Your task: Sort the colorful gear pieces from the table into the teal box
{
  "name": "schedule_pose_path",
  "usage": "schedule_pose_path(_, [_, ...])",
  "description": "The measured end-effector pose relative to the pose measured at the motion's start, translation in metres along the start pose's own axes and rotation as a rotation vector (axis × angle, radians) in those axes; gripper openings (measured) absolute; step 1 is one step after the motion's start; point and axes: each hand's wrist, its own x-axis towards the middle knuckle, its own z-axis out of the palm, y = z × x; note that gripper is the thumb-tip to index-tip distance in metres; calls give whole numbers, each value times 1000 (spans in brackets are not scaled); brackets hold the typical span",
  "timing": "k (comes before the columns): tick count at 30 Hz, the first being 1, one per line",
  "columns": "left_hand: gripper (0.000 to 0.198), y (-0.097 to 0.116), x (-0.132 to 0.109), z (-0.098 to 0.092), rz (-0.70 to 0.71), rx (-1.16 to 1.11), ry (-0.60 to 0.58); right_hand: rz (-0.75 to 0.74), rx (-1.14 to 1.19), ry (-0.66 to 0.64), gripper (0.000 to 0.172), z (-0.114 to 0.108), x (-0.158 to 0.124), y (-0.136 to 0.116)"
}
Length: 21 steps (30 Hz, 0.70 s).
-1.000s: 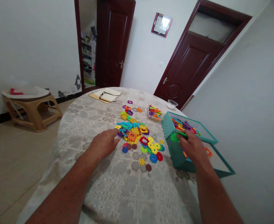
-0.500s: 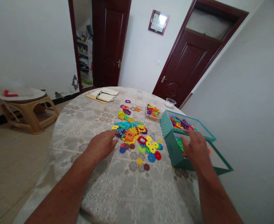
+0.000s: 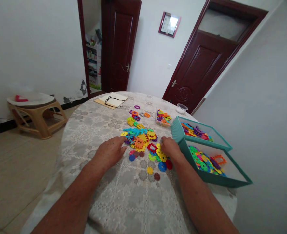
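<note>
Across the tablecloth (image 3: 119, 201), my left hand (image 3: 111, 150) gapes narrowly; my right hand (image 3: 170, 148), grip unclear, could scatter yellow discs (image 3: 162, 158) by dragging.

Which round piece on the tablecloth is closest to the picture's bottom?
The dark brown piece, just below and right of a lone yellow piece; all the others lie higher.

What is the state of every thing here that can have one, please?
Near teal box: open, toy pieces inside
Far teal box: open, pieces inside
Clear tub: open, pieces inside
Clear bowl: upright
Glasses: arms unfolded
Left door: open
Right door: shut
Clock: time unreadable
Left hand: by the pile, nothing visibly held
Right hand: over yellow pieces, grip hidden
</note>
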Motion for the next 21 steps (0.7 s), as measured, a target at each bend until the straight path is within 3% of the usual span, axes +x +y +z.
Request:
schedule_pose_path(7, [39,-4,-3,3,12,0,13,45,52,-8,48,10,14,7])
schedule_pose_path(12, [41,-6,-5,7,20,28,10,7,112,-10,24,4,14,8])
schedule_pose_path(17, [39,-5,-7,10,21,24,-5,-23,174,29,20,-17,28,1])
schedule_pose_path(21, [40,-3,-9,8,19,-2,-28,42,231,96,21,-49,68,-2])
